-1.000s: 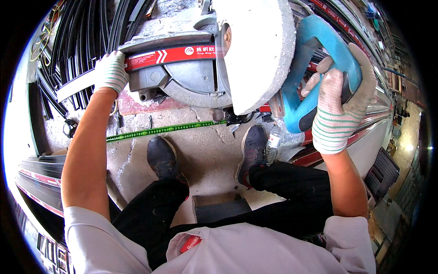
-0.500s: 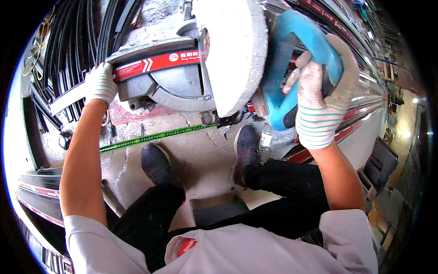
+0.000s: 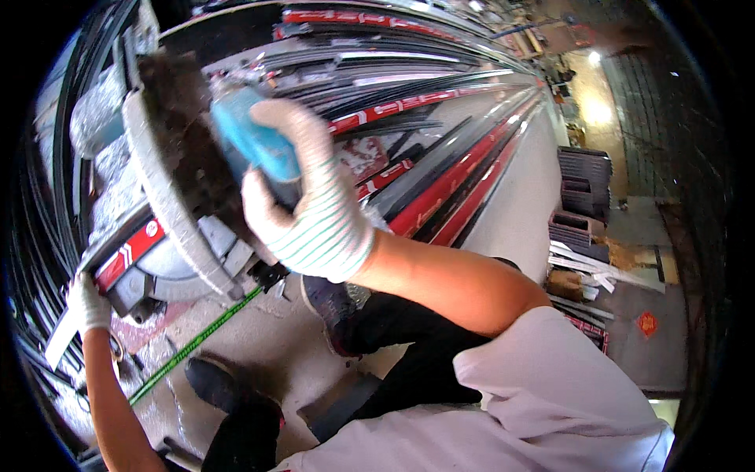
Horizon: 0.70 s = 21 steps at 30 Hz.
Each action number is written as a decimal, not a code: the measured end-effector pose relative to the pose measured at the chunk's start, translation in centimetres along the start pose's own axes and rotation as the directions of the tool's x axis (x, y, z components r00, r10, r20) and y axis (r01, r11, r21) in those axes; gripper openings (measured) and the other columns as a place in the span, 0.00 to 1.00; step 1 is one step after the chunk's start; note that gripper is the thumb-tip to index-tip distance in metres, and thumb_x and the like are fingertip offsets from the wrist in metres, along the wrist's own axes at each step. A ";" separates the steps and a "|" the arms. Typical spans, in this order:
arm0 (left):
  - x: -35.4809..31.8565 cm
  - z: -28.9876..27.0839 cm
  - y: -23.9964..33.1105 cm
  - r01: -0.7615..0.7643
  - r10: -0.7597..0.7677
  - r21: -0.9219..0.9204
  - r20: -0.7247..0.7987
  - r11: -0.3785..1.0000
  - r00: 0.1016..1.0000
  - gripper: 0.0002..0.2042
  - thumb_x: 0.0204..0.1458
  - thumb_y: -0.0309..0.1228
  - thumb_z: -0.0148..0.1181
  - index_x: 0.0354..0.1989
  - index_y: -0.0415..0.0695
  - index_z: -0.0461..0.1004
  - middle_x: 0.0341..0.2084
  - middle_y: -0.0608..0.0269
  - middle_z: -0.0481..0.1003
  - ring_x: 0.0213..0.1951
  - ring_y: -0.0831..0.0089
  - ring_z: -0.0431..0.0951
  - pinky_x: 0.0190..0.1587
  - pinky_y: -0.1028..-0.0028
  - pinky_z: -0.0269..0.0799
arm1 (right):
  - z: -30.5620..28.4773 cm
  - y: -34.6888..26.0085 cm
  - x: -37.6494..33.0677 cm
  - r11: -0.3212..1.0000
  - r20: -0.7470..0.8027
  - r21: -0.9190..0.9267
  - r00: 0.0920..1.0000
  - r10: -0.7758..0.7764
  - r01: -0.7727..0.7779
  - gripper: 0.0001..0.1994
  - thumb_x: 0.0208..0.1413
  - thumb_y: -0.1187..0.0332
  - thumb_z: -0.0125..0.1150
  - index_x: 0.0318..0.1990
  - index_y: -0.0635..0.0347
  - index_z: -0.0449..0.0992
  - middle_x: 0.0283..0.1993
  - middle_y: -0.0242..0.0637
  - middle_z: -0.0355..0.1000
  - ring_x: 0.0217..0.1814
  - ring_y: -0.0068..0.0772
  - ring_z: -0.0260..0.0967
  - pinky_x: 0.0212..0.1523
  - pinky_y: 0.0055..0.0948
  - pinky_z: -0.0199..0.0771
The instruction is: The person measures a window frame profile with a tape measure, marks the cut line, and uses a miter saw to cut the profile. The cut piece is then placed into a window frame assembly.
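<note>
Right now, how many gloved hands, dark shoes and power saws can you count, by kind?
White knitted work gloves on hands: 2, left hand, right hand
Dark shoes: 2, and
Grey mitre saw with blue handle: 1
Total: 5

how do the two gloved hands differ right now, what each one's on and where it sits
The right hand fills the middle of the view, wrapped around the saw's blue handle; the left hand sits small at the lower left edge. The left hand presses on a pale flat strip beside the saw's base rather than gripping a handle. Green stripes show on the right glove; none are clear on the left. Both wear light knit gloves.
</note>
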<state>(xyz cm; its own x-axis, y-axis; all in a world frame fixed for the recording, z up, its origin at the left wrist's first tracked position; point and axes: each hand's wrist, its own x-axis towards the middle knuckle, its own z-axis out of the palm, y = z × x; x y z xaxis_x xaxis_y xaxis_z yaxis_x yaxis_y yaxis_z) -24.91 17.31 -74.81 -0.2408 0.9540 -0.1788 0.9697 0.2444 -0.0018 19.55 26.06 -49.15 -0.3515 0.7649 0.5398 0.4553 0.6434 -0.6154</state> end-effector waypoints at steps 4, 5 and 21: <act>0.0 1.1 -1.4 0.025 -0.024 0.030 -0.011 0.999 1.000 0.16 0.46 0.22 0.60 0.46 0.42 0.75 0.42 0.51 0.78 0.49 0.49 0.77 0.52 0.54 0.73 | 0.6 0.6 -0.1 0.998 -0.017 0.038 0.999 -0.046 0.046 0.32 0.55 0.77 0.62 0.68 0.62 0.60 0.61 0.58 0.69 0.60 0.60 0.75 0.60 0.42 0.75; 0.1 1.1 -2.0 0.049 -0.049 0.008 -0.019 0.999 0.999 0.17 0.44 0.22 0.60 0.46 0.43 0.75 0.41 0.51 0.78 0.48 0.49 0.77 0.52 0.54 0.73 | 0.8 0.3 0.0 0.998 -0.023 0.036 0.999 -0.042 0.043 0.31 0.55 0.77 0.62 0.68 0.63 0.60 0.61 0.58 0.70 0.60 0.61 0.75 0.60 0.42 0.76; -1.1 -4.4 1.7 -0.019 0.022 0.053 -0.049 0.998 0.999 0.10 0.51 0.27 0.59 0.42 0.45 0.79 0.42 0.52 0.80 0.48 0.51 0.80 0.52 0.52 0.73 | 1.4 -0.6 -1.3 0.977 0.066 0.145 0.987 0.150 -0.158 0.24 0.66 0.73 0.58 0.68 0.53 0.62 0.43 0.36 0.74 0.34 0.23 0.73 0.35 0.25 0.79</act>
<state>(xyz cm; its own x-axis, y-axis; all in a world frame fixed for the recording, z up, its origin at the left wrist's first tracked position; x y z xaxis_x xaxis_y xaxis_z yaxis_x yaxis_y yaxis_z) -23.22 17.45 -70.28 -0.2212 0.9665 -0.1304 0.9750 0.2163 -0.0510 18.59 24.71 -50.26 -0.3324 0.8528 0.4027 0.3813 0.5120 -0.7697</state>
